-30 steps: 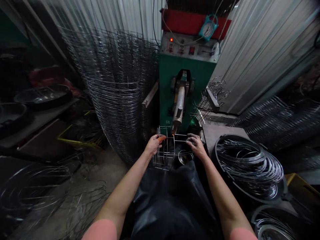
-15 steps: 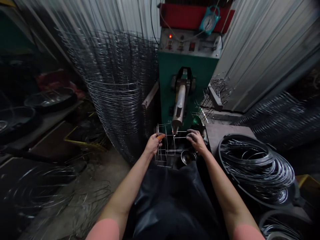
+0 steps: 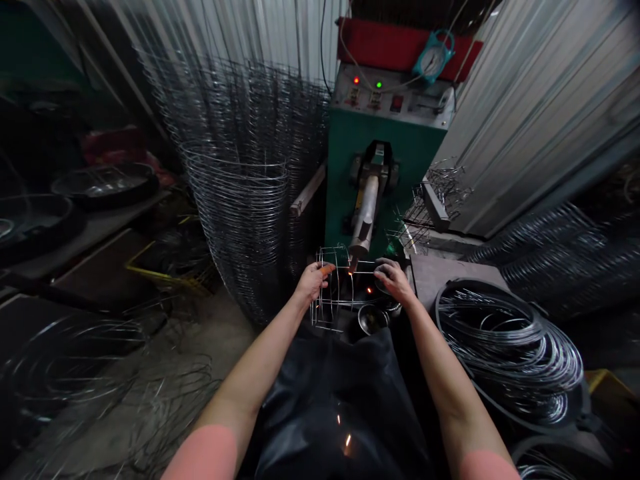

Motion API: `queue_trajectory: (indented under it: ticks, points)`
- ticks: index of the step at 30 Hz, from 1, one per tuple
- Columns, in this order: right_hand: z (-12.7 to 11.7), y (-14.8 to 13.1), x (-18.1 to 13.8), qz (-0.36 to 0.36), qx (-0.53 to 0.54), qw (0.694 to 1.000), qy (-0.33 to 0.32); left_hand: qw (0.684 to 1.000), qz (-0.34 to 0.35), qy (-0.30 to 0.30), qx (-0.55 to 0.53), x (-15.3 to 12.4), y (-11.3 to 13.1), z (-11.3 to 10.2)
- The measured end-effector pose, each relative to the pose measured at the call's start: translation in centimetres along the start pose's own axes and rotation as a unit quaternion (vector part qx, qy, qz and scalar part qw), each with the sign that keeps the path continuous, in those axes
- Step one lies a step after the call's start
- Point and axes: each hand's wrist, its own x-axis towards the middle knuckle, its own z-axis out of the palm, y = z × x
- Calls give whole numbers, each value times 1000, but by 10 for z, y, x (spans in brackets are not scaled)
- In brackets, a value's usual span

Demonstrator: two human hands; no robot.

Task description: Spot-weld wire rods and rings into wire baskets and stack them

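My left hand (image 3: 313,283) is closed on the left side of a small wire cage frame (image 3: 333,287), its thumb tip in an orange cover. My right hand (image 3: 393,280) is closed on the wires at the frame's right end. The frame sits under the grey electrode arm (image 3: 365,217) of a green spot-welding machine (image 3: 385,147), which has a red and a green lamp lit. Orange sparks glow at the weld point and on my black apron (image 3: 340,407). A small metal bowl (image 3: 373,319) lies just below the frame.
A tall stack of wire cage cylinders (image 3: 240,193) stands left of the machine. A tub of wire rings (image 3: 505,347) sits at my right. Loose wire parts (image 3: 430,193) lie on a shelf right of the machine. Black tubs (image 3: 100,187) and wire hoops (image 3: 75,373) are at left.
A green lamp has lit on the machine and sparks now fly from the weld point onto my apron. Both hands stay on the wire frame; the view shifted slightly.
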Motion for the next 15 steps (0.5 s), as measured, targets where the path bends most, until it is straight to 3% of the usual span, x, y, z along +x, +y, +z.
queue_trajectory:
  ticks: [4, 9, 15]
  points:
    - [-4, 2, 2, -4, 0, 1000, -8, 1000, 0, -14, 7, 2, 3, -1]
    - [1, -5, -3, -11, -15, 1000, -3, 996, 57, -61, 32, -2, 7, -6]
    - [-2, -40, -73, -13, 11, 998, 65, 998, 31, -56, -9, -55, -4, -45]
